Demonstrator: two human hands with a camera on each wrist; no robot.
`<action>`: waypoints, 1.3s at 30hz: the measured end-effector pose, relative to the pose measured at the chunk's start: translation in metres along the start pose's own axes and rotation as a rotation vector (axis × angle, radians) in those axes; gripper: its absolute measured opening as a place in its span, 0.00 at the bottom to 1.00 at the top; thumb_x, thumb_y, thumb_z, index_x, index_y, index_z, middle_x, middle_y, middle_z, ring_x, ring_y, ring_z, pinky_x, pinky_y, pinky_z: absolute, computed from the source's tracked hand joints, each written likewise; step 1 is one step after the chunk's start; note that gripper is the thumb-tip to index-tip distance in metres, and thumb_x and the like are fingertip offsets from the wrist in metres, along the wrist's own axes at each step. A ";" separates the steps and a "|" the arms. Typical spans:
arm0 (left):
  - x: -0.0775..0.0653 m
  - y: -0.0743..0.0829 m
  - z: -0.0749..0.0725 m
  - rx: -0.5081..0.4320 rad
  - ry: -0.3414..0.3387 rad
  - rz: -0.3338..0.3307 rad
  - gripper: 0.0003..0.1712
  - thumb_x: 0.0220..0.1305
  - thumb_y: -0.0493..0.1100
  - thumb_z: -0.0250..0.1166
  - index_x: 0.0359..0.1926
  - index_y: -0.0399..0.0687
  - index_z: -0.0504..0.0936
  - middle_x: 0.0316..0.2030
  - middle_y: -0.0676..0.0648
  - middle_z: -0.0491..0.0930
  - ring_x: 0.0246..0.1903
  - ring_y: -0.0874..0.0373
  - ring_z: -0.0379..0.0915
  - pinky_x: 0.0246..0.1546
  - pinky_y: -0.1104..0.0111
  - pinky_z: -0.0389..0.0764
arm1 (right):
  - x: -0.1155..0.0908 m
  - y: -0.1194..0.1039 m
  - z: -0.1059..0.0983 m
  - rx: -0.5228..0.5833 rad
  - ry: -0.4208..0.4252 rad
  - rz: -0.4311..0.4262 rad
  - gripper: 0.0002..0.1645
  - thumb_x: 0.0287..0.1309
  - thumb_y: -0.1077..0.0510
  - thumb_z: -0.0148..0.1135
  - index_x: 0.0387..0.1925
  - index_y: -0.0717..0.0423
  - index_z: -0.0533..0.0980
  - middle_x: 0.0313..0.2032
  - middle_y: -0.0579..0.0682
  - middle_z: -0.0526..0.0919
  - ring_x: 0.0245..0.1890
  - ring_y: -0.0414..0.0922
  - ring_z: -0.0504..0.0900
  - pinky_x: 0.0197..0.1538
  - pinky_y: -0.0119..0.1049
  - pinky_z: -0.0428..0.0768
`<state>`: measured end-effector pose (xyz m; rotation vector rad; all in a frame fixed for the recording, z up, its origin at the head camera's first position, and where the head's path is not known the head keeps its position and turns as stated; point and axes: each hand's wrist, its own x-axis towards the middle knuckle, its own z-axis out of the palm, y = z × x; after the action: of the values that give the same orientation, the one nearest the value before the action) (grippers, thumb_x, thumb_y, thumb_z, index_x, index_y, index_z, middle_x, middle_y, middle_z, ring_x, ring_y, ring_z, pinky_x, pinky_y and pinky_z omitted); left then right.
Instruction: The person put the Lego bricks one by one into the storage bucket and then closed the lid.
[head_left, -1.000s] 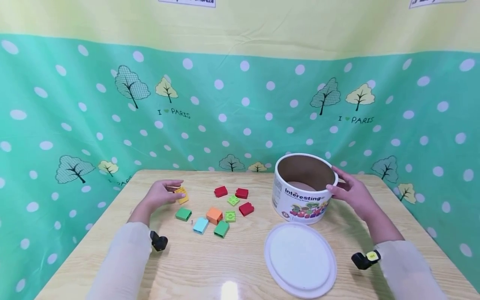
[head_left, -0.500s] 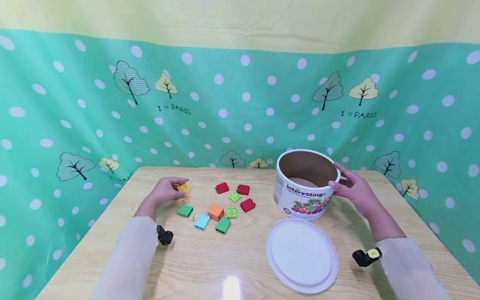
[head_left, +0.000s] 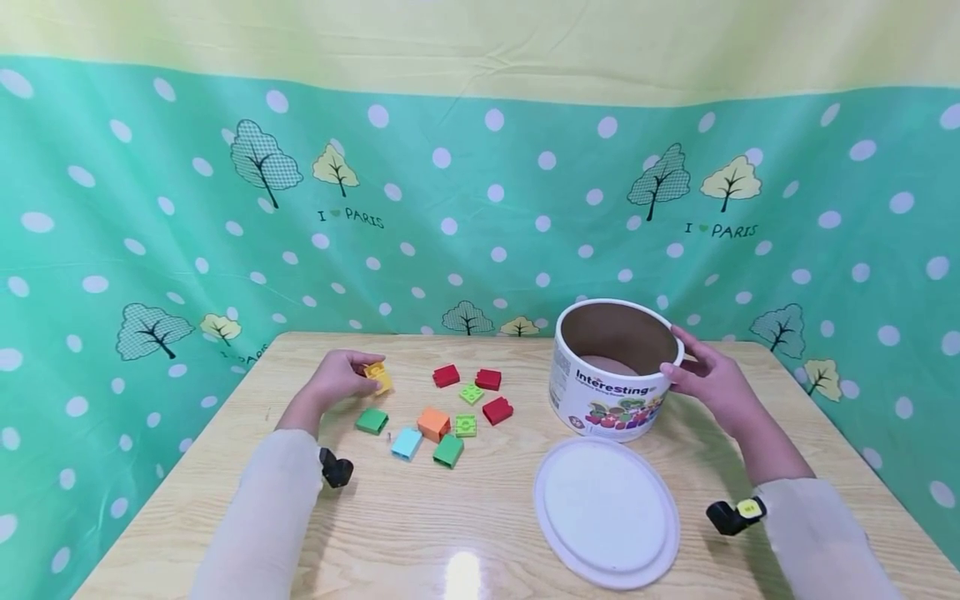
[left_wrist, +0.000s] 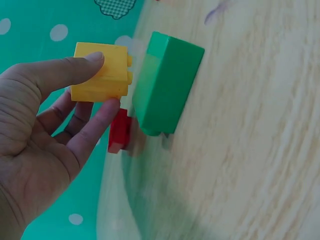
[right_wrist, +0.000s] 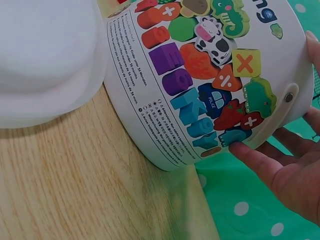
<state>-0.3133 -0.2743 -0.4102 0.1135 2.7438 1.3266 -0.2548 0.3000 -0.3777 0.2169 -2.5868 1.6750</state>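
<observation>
My left hand (head_left: 337,379) pinches a yellow toy brick (left_wrist: 92,80) between thumb and fingertips, with its studs pointing right in the left wrist view. Just nearer than that hand, a green brick (head_left: 372,421) lies on the table; it looms large beside the yellow one in the left wrist view. At the right, my right hand (head_left: 711,383) holds the side of a white printed bucket (head_left: 596,396), thumb and fingers spread around its wall near the rim. The bucket stands upright and lidless, and its brown inside shows no bricks.
A round white lid (head_left: 607,508) lies in front of the bucket. Several loose bricks are scattered mid-table: red (head_left: 488,379), light green (head_left: 471,393), orange (head_left: 433,424), light blue (head_left: 407,444) and another green brick (head_left: 448,451). A polka-dot curtain (head_left: 495,250) hangs behind the table.
My left hand has taken the yellow brick off its spot, tilting it and moving it slightly right and away. The right hand stays on the bucket. The head view has shifted a little.
</observation>
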 end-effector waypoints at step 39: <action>-0.002 0.104 0.027 -0.150 0.056 0.206 0.28 0.52 0.41 0.76 0.57 0.53 0.82 0.51 0.46 0.77 0.52 0.48 0.69 0.42 0.64 0.82 | 0.000 -0.001 0.000 0.023 0.003 0.000 0.50 0.63 0.44 0.63 0.77 0.47 0.47 0.73 0.66 0.51 0.66 0.66 0.63 0.45 0.27 0.80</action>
<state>-0.3053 -0.1887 -0.3450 0.3625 2.7269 1.6043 -0.2549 0.2996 -0.3763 0.2149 -2.5662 1.7048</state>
